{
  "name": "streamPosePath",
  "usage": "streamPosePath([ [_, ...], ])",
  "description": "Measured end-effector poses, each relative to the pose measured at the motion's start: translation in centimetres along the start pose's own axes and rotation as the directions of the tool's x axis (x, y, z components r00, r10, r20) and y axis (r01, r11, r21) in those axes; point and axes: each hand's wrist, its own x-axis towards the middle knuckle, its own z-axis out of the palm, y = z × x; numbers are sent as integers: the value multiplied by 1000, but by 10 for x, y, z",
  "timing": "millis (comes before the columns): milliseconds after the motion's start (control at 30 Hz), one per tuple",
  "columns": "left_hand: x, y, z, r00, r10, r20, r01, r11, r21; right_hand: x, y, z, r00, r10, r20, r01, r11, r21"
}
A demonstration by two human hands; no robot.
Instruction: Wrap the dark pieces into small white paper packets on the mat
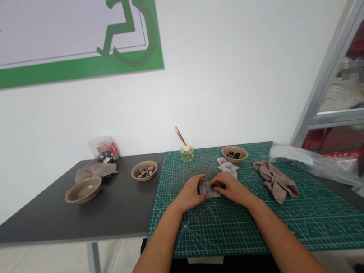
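Observation:
Both my hands meet over the green cutting mat [237, 228], pinching one small pale packet [209, 189] between them. My left hand [190, 193] grips its left side with curled fingers. My right hand [232, 188] holds its right side, fingers closed on it. Just behind lie a few more small white packets [226, 165]. A tan bowl with dark pieces [234, 153] stands beyond those.
On the mat are a small diffuser jar with reeds [187, 152] and a crumpled tan cloth [276, 180]. The dark table [77, 211] carries an empty tan bowl [83, 190], a bowl of mixed pieces [144, 170], another cloth, and a plastic jar [103, 149]. A plastic bag [312, 162] lies right.

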Motion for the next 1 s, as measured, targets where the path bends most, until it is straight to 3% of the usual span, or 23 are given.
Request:
streamPosePath([
  [133, 0, -1, 1, 1000, -9, 0, 9, 1000, 7, 1, 1, 5, 999, -44, 21, 43, 999, 24],
  [333, 0, 0, 0, 1000, -2, -3, 2, 1000, 15, -2, 6, 4, 998, 54, -33, -54, 998, 7],
  [567, 1, -2, 1, 1000, 8, -5, -8, 1000, 16, 2, -2, 4, 999, -42, 25, 41, 999, 16],
  [833, 0, 1, 0, 1000, -3, -10, 3, 1000, 9, -1, 4, 6, 998, 62, -27, -61, 997, 37],
  [1000, 0, 2, 0, 1000, -8, -8, 9, 1000, 10, 0, 1, 7, 999, 49, -15, -49, 998, 28],
])
